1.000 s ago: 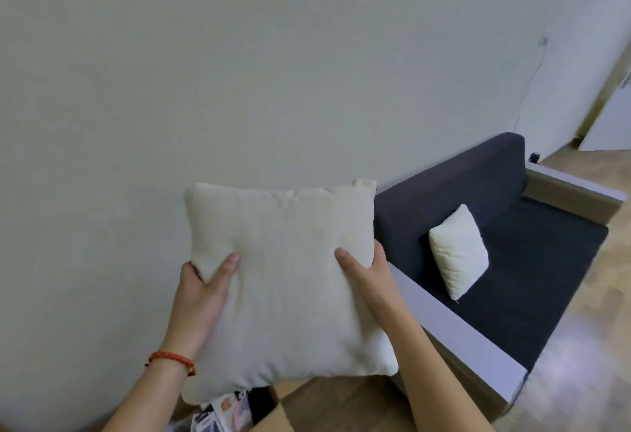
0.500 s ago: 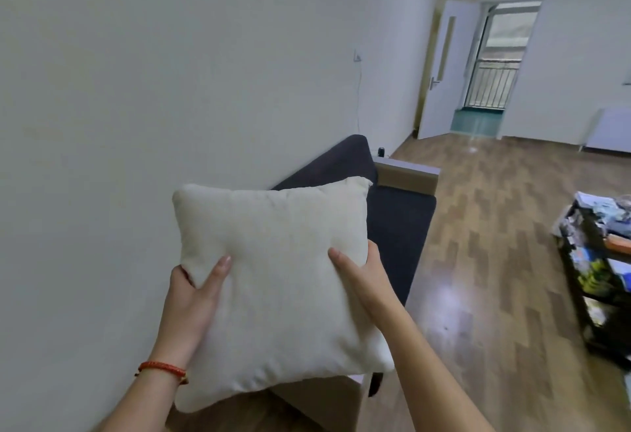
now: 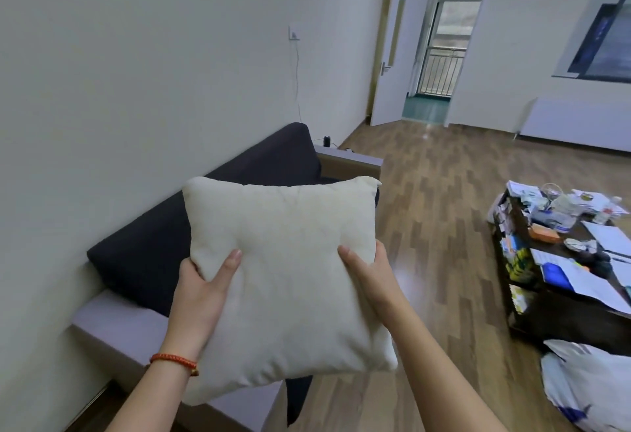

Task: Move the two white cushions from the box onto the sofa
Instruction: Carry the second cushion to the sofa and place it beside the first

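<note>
White cushion [image 3: 286, 281] upright between both hands, left fingers [image 3: 229, 262] and right fingers [image 3: 349, 257] clasping its sides.

A low dark coffee table [image 3: 560, 315] is seen at the right side of the wooden floor [image 3: 440, 226]. Its top is crowded with loose papers [image 3: 604, 237], a blue folder [image 3: 556, 276] near the front edge, an orange box [image 3: 543, 233] and a clear container [image 3: 563, 202] towards the far end. Books or packets are stacked on the shelf beneath. A white plastic bag [image 3: 587, 383] is placed on the floor just beside the table's near end. On the left wall [image 3: 136, 73] a socket [image 3: 294, 32] is mounted, with a thin cable hanging from it. At the far end of the room a white door [image 3: 392, 55] is left open, and a railing [image 3: 440, 71] is visible through the doorway. A dark framed panel [image 3: 604, 42] is fixed on the right-hand wall.
</note>
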Demonstrator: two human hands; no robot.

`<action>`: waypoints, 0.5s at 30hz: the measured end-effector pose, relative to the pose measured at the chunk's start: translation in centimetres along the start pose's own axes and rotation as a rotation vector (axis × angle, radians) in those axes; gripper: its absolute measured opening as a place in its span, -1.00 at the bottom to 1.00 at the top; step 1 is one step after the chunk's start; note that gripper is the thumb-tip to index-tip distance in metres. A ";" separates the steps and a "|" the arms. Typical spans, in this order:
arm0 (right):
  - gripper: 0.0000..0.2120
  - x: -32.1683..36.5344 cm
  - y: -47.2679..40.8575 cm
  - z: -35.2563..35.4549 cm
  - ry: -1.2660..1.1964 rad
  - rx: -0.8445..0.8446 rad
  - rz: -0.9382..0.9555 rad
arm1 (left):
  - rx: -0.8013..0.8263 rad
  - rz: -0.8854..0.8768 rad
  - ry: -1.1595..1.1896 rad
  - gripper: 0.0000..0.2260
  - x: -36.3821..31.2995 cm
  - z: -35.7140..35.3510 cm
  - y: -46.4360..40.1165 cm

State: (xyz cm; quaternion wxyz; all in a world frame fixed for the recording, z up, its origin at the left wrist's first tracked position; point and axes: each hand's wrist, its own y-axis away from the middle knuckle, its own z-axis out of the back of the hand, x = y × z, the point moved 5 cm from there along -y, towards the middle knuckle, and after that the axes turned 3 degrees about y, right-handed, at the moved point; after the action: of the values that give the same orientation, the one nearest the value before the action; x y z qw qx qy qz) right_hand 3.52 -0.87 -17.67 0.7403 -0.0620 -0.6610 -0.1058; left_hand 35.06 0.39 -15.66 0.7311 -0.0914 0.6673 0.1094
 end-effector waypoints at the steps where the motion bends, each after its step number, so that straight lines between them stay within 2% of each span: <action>1: -0.11 -0.3 -1.6 1.3 0.006 -0.012 0.003 | -0.005 -0.003 -0.004 -0.41 -0.2 -2.0 -0.8; 6: -0.20 -0.7 -10.5 6.8 0.008 -0.015 0.008 | -0.001 -0.001 0.013 -0.52 -0.7 -12.1 -6.3; 9: -0.13 -0.2 -17.0 10.5 0.010 -0.027 0.018 | -0.013 0.021 0.014 -0.45 -1.4 -18.4 -10.4; 15: -0.01 0.8 -28.6 17.3 0.004 -0.037 0.035 | -0.029 -0.006 -0.021 -0.44 -3.6 -29.4 -17.0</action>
State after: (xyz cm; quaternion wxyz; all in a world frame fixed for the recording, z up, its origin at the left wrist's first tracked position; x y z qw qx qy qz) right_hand -19.93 -24.68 -16.17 0.7421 -0.0872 -0.6562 -0.1052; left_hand 11.42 -24.31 -15.03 0.7368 -0.1029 0.6577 0.1179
